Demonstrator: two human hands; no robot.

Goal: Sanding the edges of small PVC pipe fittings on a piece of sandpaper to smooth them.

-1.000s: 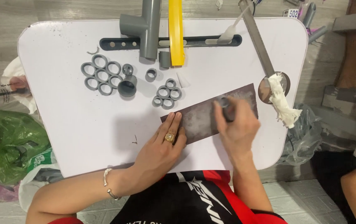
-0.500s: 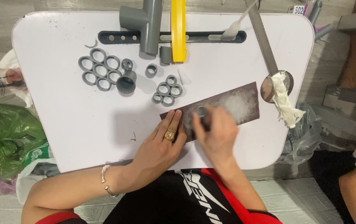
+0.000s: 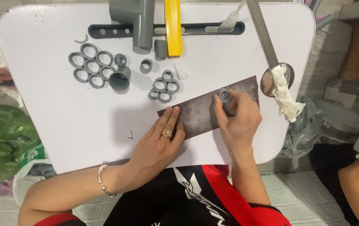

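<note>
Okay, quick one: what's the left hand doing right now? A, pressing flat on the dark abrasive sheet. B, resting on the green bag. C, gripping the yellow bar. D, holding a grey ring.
A: the left hand lies flat, fingers spread, on the near end of the dark sheet, while the right hand holds a small grey ring against it.

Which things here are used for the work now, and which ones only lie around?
In use: right hand, grey ring, dark sanding sheet, left hand.
Lying about: ring clusters, pipe tee, yellow bar, white rag.
</note>
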